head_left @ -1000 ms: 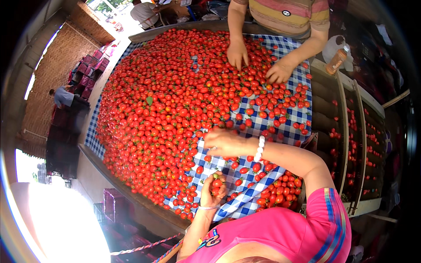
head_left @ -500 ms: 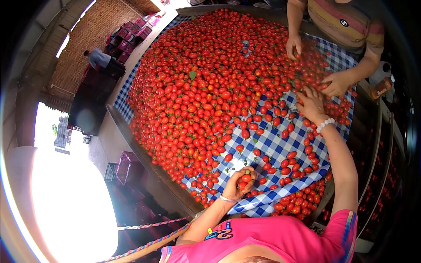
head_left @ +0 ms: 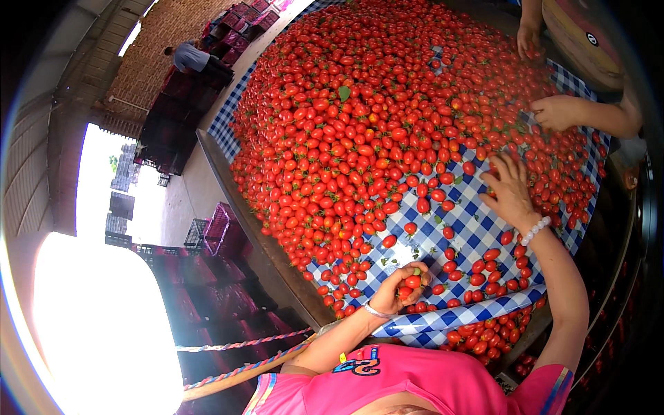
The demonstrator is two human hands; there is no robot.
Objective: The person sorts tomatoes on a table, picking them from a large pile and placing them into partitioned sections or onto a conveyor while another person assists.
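Note:
My left hand [head_left: 393, 294], a thin band at its wrist, curls palm-up around a few small red tomatoes [head_left: 412, 282] near the front of the cloth. A bit of green shows among them. Farther right, my right hand [head_left: 513, 192] has its fingers spread, reaching over the cloth at the edge of the heap, with tomatoes just beyond its fingertips. It wears a pale bead bracelet [head_left: 536, 230]. The big heap of small red tomatoes [head_left: 346, 145] covers most of the blue-and-white checked cloth [head_left: 425, 238]. Scattered tomatoes [head_left: 477, 279] lie between my hands.
A co-worker's hands [head_left: 557, 112] work the heap at the far right. The cloth's front edge is rolled, with more tomatoes [head_left: 484, 335] below it. A dark table rim [head_left: 238, 207] bounds the left side; striped ropes [head_left: 242, 346] run near my left arm. Crates and another person stand beyond.
The whole view has shifted, moving the scene right. My right hand has drawn apart from the co-worker's nearer hand, fingers still spread. My left hand keeps its tomatoes.

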